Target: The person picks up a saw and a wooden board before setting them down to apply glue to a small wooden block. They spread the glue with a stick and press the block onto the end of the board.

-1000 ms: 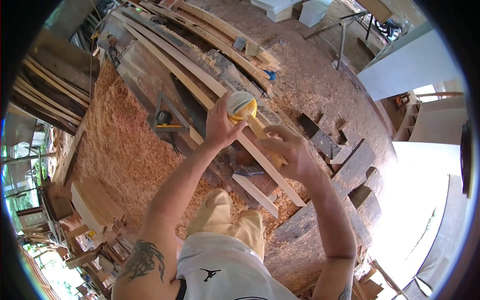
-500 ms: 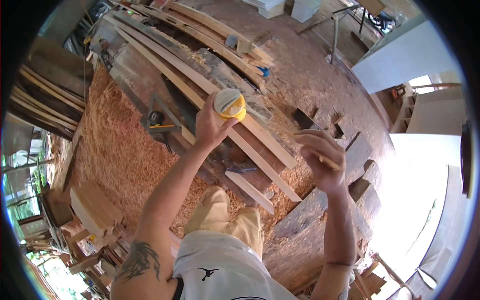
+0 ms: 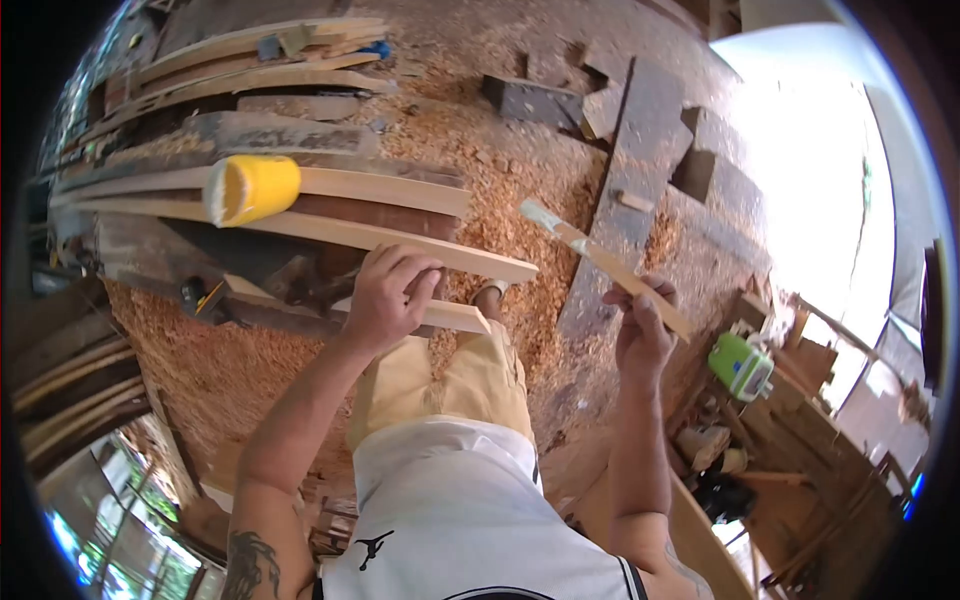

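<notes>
A yellow tub (image 3: 262,189) rests on its side or tilted across the long wooden strips, its pale end facing left. My left hand (image 3: 388,298) touches the near end of a long light strip (image 3: 485,264), its fingers curled at the strip's edge. On the right, my right hand (image 3: 645,318) grips a thin flat wooden stick (image 3: 612,266). Pale, whitish material coats the stick's far end. Below the long strip, a shorter piece (image 3: 458,316) lies close to my knees.
Curved boards (image 3: 250,75) lie at the upper left. A dark plank (image 3: 628,160) and dark blocks (image 3: 535,100) sit on the shaving-covered ground. At the right stands a green and white box (image 3: 741,366). Wood shavings (image 3: 240,375) cover the ground at the left.
The view has turned toward the right. My left hand has let go of the yellow tub, which now sits on the strips. The stick in my right hand now points up and left.
</notes>
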The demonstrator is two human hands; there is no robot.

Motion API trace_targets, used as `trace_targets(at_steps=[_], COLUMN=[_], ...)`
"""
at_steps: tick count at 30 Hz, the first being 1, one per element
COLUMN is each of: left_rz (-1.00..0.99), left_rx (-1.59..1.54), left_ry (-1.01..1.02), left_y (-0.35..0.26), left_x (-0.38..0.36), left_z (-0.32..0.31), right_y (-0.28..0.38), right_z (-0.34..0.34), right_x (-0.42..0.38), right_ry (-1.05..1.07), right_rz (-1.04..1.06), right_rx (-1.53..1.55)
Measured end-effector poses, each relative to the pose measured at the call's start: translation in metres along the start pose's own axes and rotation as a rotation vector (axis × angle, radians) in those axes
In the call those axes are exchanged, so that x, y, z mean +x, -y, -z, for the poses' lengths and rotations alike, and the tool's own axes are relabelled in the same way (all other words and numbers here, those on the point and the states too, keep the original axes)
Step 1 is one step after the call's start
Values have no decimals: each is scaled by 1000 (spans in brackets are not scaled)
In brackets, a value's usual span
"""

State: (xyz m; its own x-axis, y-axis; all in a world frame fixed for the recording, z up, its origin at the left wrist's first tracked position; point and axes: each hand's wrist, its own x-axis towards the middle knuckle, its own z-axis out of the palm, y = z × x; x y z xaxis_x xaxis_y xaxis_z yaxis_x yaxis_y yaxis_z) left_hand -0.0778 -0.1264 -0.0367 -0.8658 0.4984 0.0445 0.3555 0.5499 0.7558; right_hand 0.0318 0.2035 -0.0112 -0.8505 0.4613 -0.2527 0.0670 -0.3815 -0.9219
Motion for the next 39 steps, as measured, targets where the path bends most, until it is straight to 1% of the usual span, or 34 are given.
trace_targets(at_steps=[1, 6, 9, 12, 15, 19, 25, 31, 39], left_rz=[-45, -97, -124, -116, -84, -24, -28, -86, -114], left_rx=[-4, -6, 4, -5, -16, -20, -24, -18, -25], left_ry=[23, 247, 296, 309, 325, 344, 373, 391, 323], left_y=[-2, -6, -7, -9, -11, -14, -15, -12, -15], left_x=[10, 43, 50, 53, 56, 60, 64, 66, 64], left_z=[-15, -70, -92, -106, -114, -118, -121, -123, -126], right_y=[-8, -29, -38, -46, -48, -49, -47, -45, -46], right_z=[12, 48, 60, 72, 76, 65, 66, 63, 59], right_x=[-10, -41, -50, -58, -67, -75, -79, -78, -79], right_ry=[-57, -260, -347, -341, -276, -326, -298, -258, -187], right_rz=[-17, -62, -89, -100, -112, -126, -146, -177, -165], right_rx=[6, 59, 78, 92, 55, -57, -56, -26, -75])
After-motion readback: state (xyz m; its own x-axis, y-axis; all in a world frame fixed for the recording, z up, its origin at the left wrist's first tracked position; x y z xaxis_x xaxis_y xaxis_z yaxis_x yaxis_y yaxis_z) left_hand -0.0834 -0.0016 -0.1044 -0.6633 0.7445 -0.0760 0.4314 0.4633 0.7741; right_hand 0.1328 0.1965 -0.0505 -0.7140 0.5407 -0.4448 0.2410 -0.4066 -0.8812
